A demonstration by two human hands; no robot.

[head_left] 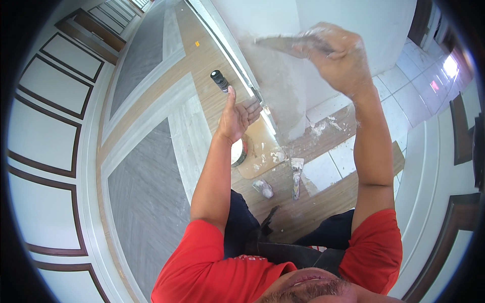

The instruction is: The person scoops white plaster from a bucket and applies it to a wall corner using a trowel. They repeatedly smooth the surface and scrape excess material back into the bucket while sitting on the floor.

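Note:
My right hand [346, 60], dusted with white, is raised and closed around what looks like a putty knife [283, 44]. Its wide blade points left across the pale wall [348, 22]; whether it touches the surface I cannot tell. Below it, a damp-looking greyish filler patch [283, 96] covers the wall beside the corner edge. Held out near that edge, my left hand [238, 117] is empty, thumb up and fingers spread. Just under the left wrist a round tub [237, 152] of white paste is partly hidden by the forearm.
A paste-spotted board [260, 156] lies by the tub. Nearer me are a smeared scraper [296, 177] and a whitish lump-like object [262, 188]. A black cylinder [219, 80] stands beyond my left hand. Crumbs of filler [326, 125] litter the floor along the wall; panelled walls [45, 136] run left.

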